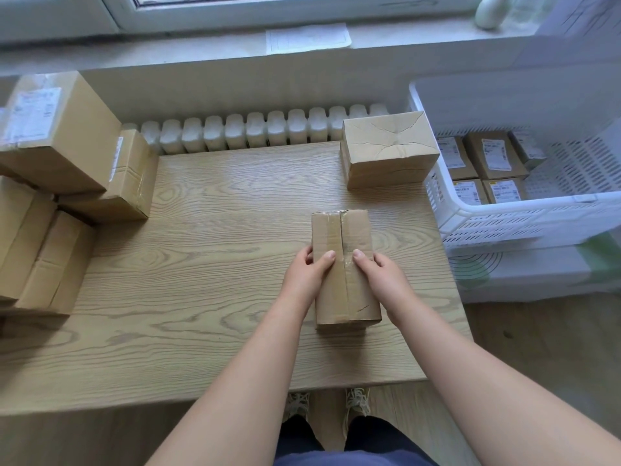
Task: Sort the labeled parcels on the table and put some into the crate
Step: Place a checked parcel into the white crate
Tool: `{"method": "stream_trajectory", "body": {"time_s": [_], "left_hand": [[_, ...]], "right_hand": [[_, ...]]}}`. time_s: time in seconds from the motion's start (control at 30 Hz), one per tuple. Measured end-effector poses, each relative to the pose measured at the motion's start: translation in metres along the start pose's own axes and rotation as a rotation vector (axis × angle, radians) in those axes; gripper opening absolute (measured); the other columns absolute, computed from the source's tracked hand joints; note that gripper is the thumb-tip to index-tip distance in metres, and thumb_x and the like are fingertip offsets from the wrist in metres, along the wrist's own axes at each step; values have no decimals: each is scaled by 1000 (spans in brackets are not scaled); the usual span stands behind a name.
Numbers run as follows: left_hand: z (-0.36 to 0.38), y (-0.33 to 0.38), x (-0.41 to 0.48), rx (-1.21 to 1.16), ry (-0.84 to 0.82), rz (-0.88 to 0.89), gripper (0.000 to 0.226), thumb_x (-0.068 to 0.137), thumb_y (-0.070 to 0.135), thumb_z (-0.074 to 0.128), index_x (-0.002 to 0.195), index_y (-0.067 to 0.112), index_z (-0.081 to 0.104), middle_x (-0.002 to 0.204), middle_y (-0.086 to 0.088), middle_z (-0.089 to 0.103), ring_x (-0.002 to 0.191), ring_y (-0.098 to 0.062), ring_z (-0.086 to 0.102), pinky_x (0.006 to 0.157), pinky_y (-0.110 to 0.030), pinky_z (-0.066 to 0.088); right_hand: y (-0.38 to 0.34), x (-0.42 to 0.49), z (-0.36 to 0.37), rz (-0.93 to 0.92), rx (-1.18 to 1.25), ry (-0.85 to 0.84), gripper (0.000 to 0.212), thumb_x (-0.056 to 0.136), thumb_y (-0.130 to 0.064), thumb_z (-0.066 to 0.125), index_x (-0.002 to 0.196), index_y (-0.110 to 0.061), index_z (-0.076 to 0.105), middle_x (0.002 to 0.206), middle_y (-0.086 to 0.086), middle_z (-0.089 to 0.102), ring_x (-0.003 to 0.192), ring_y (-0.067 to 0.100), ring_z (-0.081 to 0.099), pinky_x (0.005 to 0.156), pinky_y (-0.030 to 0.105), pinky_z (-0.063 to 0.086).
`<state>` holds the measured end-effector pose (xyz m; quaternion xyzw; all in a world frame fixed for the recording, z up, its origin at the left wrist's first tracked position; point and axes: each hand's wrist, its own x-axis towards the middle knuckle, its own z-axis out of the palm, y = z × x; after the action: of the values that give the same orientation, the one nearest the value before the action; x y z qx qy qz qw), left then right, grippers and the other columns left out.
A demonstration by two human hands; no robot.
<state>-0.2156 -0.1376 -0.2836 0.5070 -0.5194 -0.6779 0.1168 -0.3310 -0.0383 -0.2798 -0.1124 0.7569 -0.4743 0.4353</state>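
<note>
A narrow brown cardboard parcel [342, 237] lies lengthwise on the wooden table [201, 264], taped seam up, no label showing. My left hand [307, 275] grips its left side and my right hand [383, 279] grips its right side, thumbs on top. A larger creased parcel [388, 151] sits at the table's back right corner, label not visible. The white plastic crate [504, 223] stands to the right of the table and holds several labeled parcels [494, 159].
A stack of several brown parcels [60, 156] fills the table's left side, the top one bearing a label. A white radiator [255, 129] runs behind the table under the windowsill. A white box [537, 274] supports the crate.
</note>
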Motion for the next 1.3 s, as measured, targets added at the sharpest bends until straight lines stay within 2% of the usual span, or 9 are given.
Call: {"method": "stream_trajectory", "body": {"time_s": [0.17, 0.27, 0.47, 0.67, 0.77, 0.9, 1.03, 1.17, 1.3], "left_hand": [[-8, -6, 3, -31, -33, 34, 38, 98, 21, 66, 135, 13, 61, 126, -9, 69, 113, -21, 69, 91, -27, 56], [-6, -8, 3, -43, -31, 40, 40, 98, 20, 66, 136, 12, 60, 127, -9, 69, 114, -22, 68, 87, -24, 56], [-6, -9, 4, -48, -17, 41, 38, 97, 21, 67, 134, 14, 61, 124, -6, 69, 99, -9, 69, 75, -14, 56], [-5, -9, 4, -61, -22, 41, 33, 97, 20, 68, 130, 16, 64, 122, -6, 71, 101, -14, 70, 84, -24, 57], [-6, -9, 4, -62, -28, 34, 33, 97, 22, 69, 129, 17, 64, 122, -5, 71, 104, -15, 70, 89, -28, 57], [-6, -8, 4, -58, -27, 27, 35, 96, 22, 69, 130, 16, 64, 123, -7, 71, 107, -18, 70, 89, -27, 57], [-6, -3, 0, -71, -38, 6, 36, 97, 20, 67, 133, 15, 63, 122, -6, 71, 104, -16, 70, 81, -21, 57], [-6, 3, -4, -69, -44, -21, 35, 98, 18, 66, 133, 15, 63, 123, -7, 71, 102, -16, 70, 79, -23, 55], [-8, 16, -10, -58, -16, -13, 34, 98, 10, 64, 132, 12, 63, 120, -6, 70, 93, -10, 68, 66, -15, 53]], "right_hand": [[-1, 6, -5, 26, -29, -41, 18, 100, -36, 62, 89, -26, 72, 103, -5, 75, 104, 15, 69, 102, 40, 52], [-3, 8, -7, 9, -151, -35, 26, 100, -40, 60, 89, -21, 74, 98, -3, 76, 100, 18, 70, 97, 42, 53], [-11, 10, -8, -2, -286, 24, 40, 100, -32, 62, 61, -23, 54, 63, -11, 54, 67, 10, 51, 61, 28, 36], [-15, 14, -7, -6, -398, 30, 36, 98, -35, 60, 70, -13, 65, 72, 2, 65, 78, 25, 61, 69, 36, 44], [-15, 13, -7, -5, -420, 40, 40, 99, -34, 59, 63, -17, 57, 66, -2, 57, 74, 22, 55, 62, 33, 37], [-15, 11, -10, 10, -356, 19, 38, 99, -33, 61, 64, -21, 58, 68, -5, 58, 78, 20, 56, 72, 33, 41], [-18, 10, -12, 16, -315, -35, 24, 98, -36, 61, 85, -19, 70, 88, 1, 70, 94, 23, 66, 89, 42, 54], [-21, 3, -15, 69, -123, -104, 29, 101, -29, 59, 125, -14, 66, 114, 1, 71, 95, 10, 67, 69, 30, 56], [-27, -3, -18, 30, -73, -134, 38, 101, -20, 60, 139, -21, 59, 125, 1, 69, 101, 13, 67, 68, 27, 54]]}}
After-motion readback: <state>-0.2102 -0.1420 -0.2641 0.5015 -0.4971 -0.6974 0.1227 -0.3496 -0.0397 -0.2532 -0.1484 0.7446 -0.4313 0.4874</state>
